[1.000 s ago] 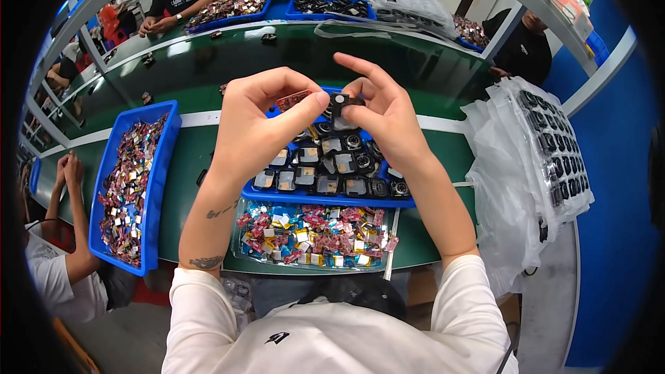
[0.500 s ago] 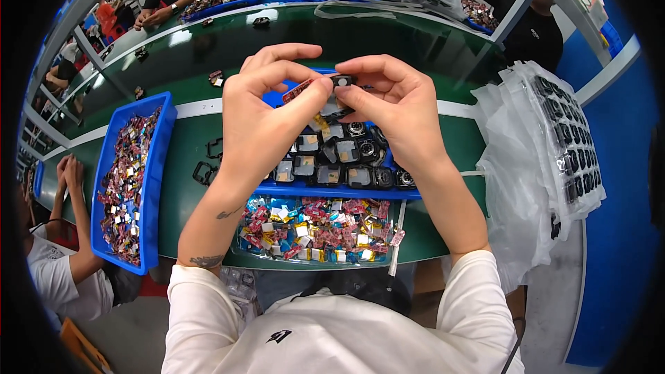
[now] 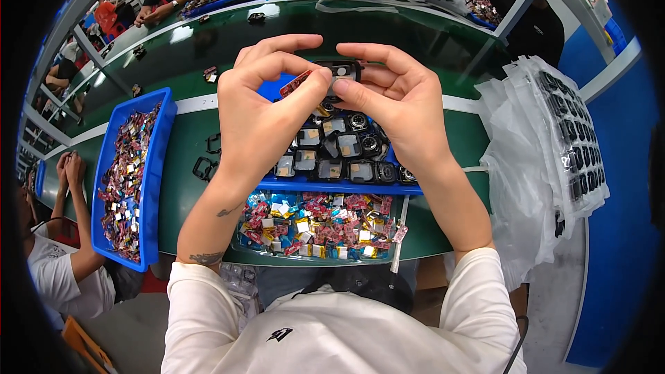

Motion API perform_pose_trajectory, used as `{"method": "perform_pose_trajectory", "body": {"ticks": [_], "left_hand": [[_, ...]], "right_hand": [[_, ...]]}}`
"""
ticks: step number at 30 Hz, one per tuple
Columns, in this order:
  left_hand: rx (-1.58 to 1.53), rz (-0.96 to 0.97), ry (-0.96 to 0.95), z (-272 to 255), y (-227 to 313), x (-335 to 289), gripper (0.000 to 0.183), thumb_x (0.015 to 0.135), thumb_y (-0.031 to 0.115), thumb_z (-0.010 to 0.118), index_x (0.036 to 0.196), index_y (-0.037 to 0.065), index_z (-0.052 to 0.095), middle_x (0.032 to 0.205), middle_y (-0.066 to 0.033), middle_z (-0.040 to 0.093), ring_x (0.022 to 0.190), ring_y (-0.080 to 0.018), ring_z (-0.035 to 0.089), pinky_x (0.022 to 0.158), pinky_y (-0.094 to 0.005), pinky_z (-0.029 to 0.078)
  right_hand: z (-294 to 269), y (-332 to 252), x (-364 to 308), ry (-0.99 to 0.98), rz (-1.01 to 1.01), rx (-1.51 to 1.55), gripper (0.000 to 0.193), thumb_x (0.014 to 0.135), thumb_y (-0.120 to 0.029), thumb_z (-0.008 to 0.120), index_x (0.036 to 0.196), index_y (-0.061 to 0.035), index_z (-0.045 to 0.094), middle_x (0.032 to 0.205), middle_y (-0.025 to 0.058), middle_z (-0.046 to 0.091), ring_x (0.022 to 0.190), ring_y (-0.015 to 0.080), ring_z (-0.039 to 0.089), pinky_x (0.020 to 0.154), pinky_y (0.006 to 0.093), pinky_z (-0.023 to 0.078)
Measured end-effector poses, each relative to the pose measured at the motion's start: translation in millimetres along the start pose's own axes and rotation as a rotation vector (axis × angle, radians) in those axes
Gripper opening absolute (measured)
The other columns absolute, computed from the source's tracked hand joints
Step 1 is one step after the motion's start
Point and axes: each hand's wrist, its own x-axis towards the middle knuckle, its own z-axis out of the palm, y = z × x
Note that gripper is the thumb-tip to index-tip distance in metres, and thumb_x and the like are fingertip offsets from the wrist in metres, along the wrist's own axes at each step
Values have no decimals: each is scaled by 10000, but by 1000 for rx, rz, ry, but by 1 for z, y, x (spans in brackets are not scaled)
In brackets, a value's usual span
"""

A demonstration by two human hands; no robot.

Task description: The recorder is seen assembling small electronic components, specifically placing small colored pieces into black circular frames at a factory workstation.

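Note:
Above a blue tray [image 3: 332, 185] of black watch cases, my two hands come together. Between its thumb and fingers my left hand [image 3: 260, 100] pinches a small red circuit board [image 3: 295, 84], with a yellow-edged piece hanging below it. A black watch case [image 3: 346, 67] is gripped by my right hand [image 3: 402, 100], the thumb lying on its face and the index finger raised. My left fingertips touch or nearly touch the case's left side; I cannot tell which. Nearer me, a clear tray [image 3: 239, 242] holds many red boards with white, yellow and blue parts.
To the left stands a long blue bin [image 3: 152, 194] of similar boards. Black frames [image 3: 204, 167] lie beside the watch-case tray. Stacked plastic trays with black pieces [image 3: 571, 131] rise at right. Across the green belt [image 3: 277, 31], other people sit by more blue bins.
The black watch case has turned so more of its face shows, and my right index finger has lifted. Loose pieces on the belt have shifted slightly left. A person across reaches over the plastic stack.

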Motion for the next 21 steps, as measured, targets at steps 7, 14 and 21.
{"method": "perform_pose_trajectory", "body": {"ticks": [7,14,21], "left_hand": [[25,-2,-5,-1,-2,0,81,716,112,690,729,32,693,1018,-90,667,985,-215,557,877,-340,408],[52,26,-6,2,-2,1,82,719,112,688,734,32,696,1009,-88,668,979,-216,555,861,-333,414],[122,83,-20,5,0,-1,112,728,132,719,788,36,713,968,-100,678,965,-208,581,833,-327,451]], "right_hand": [[5,5,-1,22,-63,-62,264,817,-5,653,1073,37,602,893,96,657,830,112,638,730,206,523],[5,5,-3,71,-81,-79,205,835,-27,639,1031,30,623,907,96,665,834,120,644,724,213,521],[1,10,0,138,-225,-196,151,842,-30,630,978,35,636,872,96,672,799,124,653,697,219,528]]}}
